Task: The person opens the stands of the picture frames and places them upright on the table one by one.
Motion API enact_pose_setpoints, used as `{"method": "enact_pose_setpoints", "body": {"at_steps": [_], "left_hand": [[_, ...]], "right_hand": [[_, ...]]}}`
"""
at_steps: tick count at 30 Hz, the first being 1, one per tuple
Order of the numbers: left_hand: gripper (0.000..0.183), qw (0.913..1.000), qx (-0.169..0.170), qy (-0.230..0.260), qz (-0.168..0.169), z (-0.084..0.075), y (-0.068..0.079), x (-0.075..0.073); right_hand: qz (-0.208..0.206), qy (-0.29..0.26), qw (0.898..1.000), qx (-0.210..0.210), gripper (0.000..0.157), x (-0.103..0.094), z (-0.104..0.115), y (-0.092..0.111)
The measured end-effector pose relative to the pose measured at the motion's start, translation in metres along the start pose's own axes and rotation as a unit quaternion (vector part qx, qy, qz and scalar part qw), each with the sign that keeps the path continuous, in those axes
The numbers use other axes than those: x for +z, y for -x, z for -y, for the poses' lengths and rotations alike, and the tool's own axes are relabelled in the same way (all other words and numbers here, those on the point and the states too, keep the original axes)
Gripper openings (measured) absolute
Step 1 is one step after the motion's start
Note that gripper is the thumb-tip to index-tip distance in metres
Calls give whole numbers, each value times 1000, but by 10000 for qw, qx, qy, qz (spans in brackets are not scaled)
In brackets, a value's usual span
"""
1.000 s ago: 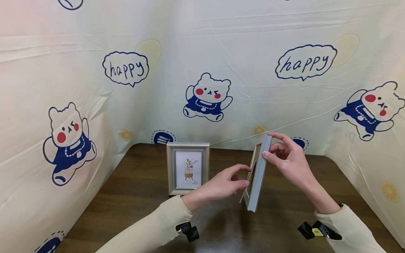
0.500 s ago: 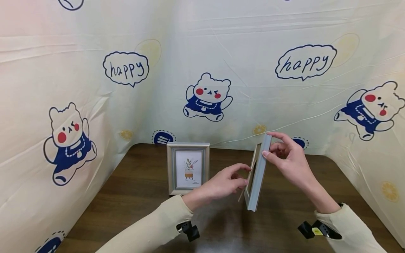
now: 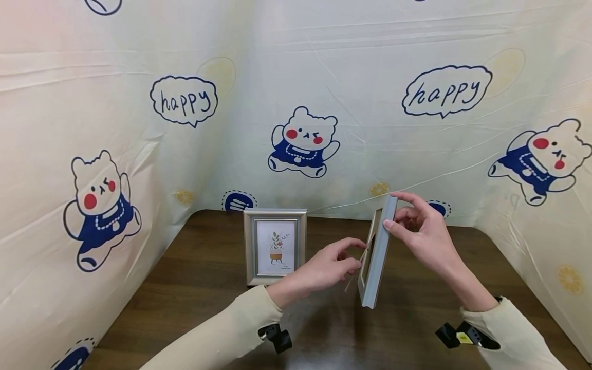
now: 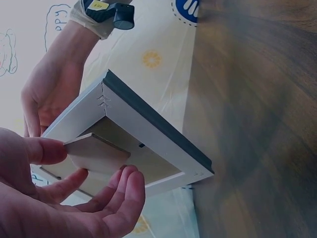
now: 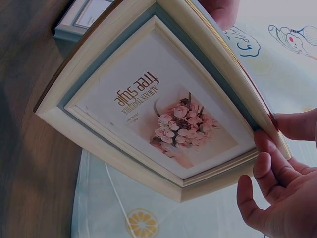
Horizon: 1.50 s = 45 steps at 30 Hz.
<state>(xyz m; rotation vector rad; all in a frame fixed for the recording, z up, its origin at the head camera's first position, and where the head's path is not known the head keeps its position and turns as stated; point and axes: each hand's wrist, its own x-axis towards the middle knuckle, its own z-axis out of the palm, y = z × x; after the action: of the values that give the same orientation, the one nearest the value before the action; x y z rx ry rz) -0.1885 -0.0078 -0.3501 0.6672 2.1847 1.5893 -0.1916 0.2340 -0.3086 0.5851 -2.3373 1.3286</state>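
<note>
A picture frame (image 3: 380, 257) is held upright and slightly tilted above the table, nearly edge-on in the head view. My right hand (image 3: 423, 234) grips its upper edge between thumb and fingers. On its back is a flat easel stand (image 4: 99, 153), angled out from the backing. My left hand (image 3: 330, 267) pinches this stand between thumb and index finger, the other fingers loosely bent in the left wrist view. The frame's front, in the right wrist view, shows a print of pink flowers (image 5: 188, 126) with lettering behind a cream and blue-green border.
Another picture frame (image 3: 250, 252), with a potted-plant print, stands upright on the brown wooden table (image 3: 194, 308), left of the held one and behind my left forearm. A printed curtain (image 3: 361, 87) encloses the back and sides.
The easel stand's lower end has swung a little further out to the left from the frame's back. My left hand has shifted slightly with it; the right hand stays put.
</note>
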Motion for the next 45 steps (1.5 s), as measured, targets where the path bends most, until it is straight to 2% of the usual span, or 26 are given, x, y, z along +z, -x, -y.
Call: {"method": "enact_pose_setpoints", "body": {"at_steps": [30, 45], "left_hand": [[32, 9996, -166, -198, -117, 5, -3, -6], [33, 9994, -4, -336, -73, 6, -6, -13]], "right_hand": [[-14, 93, 9999, -39, 53, -2, -2, 3], [57, 120, 9999, 10, 53, -2, 2, 3]]}}
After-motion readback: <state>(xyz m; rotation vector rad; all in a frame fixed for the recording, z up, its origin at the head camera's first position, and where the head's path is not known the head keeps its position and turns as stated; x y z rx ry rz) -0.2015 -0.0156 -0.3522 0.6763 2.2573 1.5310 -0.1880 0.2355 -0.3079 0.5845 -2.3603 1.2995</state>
